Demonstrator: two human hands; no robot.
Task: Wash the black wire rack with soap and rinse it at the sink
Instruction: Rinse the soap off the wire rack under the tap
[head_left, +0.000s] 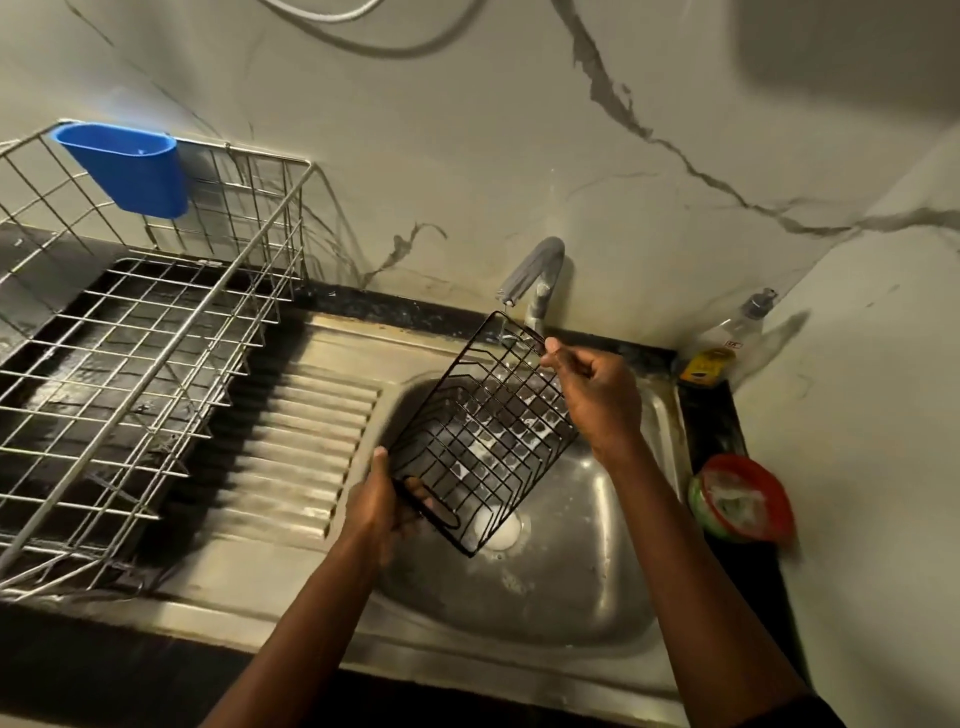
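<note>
The black wire rack (483, 431) hangs tilted over the steel sink bowl (545, 587), its far corner under the grey tap (535, 278). A thin stream of water falls from the spout onto that corner. Soap film fills several of the rack's grid cells. My left hand (382, 506) grips the rack's near lower end, thumb up along its edge. My right hand (592, 387) pinches a wire at the rack's far right edge, next to the tap.
A silver wire dish drainer (145, 364) with a blue plastic cup (130, 166) stands on the left of the ribbed draining board (296, 447). A clear soap bottle (737, 330) and a red-rimmed container (743, 499) sit on the black counter at the right.
</note>
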